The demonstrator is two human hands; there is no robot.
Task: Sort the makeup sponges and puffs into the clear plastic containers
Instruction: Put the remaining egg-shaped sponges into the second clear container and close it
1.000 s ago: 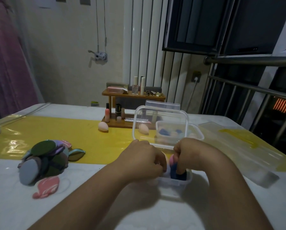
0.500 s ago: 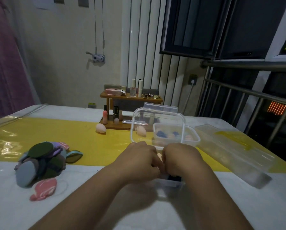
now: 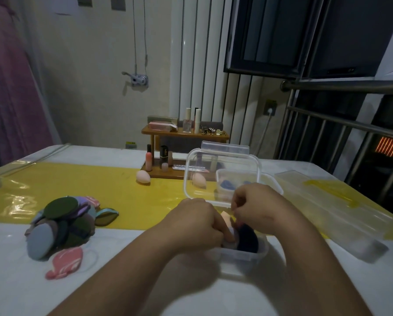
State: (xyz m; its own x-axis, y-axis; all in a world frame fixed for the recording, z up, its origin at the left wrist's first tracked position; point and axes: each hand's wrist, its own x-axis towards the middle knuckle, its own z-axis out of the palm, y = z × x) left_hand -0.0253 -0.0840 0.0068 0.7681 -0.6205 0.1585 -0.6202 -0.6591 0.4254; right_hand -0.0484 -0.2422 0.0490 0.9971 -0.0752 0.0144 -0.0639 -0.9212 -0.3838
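Note:
A small clear container (image 3: 247, 256) stands on the white table in front of me, with both hands over it. Inside it sit a dark blue sponge (image 3: 247, 239), a pale sponge (image 3: 232, 233) and a pink sponge (image 3: 226, 217). My left hand (image 3: 197, 222) has its fingers curled down into the container around the pale sponge. My right hand (image 3: 261, 206) is curled above the dark blue sponge, fingertips pinching at the pink one. Behind them a second clear container (image 3: 220, 190) holds blue sponges, its lid (image 3: 222, 153) standing upright. A pile of flat puffs (image 3: 61, 226) lies at the left.
A pink puff (image 3: 65, 261) lies beside the pile. Two pink egg sponges (image 3: 143, 177) (image 3: 199, 179) rest on the yellow runner near a wooden rack (image 3: 184, 133) of cosmetics. A long clear box (image 3: 327, 208) lies at the right. A metal railing stands beyond the table's right edge.
My right hand has lifted off the dark blue sponge, which now sits in the near container. Both hands have stayed together over the container.

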